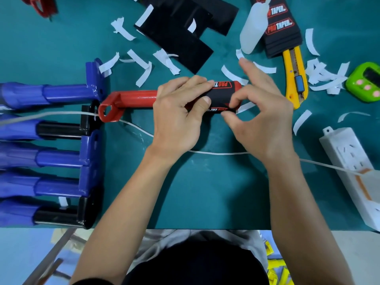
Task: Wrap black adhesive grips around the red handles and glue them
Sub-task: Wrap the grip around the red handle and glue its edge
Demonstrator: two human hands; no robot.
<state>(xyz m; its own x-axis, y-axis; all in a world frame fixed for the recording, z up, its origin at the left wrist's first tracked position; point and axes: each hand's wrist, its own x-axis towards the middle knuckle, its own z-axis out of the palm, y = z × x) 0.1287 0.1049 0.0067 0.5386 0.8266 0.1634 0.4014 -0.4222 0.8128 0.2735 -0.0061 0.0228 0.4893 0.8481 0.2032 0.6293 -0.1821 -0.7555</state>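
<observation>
The red handle [133, 98], laid on the green mat [205, 192], is clasped by the left hand [178, 114] while the edge of the black grip [223, 95] is pinched by the right hand [262, 114], and a crooked, lifting seam is risked if tension is lost.

We have one view only, from a camera worn on the person's head. It faces forward and steeply down onto the teal counter [205, 192], close enough that both forearms [127, 202] enter from the bottom edge and the left hand [176, 114] and right hand [263, 116] sit mid-frame. The counter's near edge crosses low, with the person's lap [195, 264] below it.
</observation>
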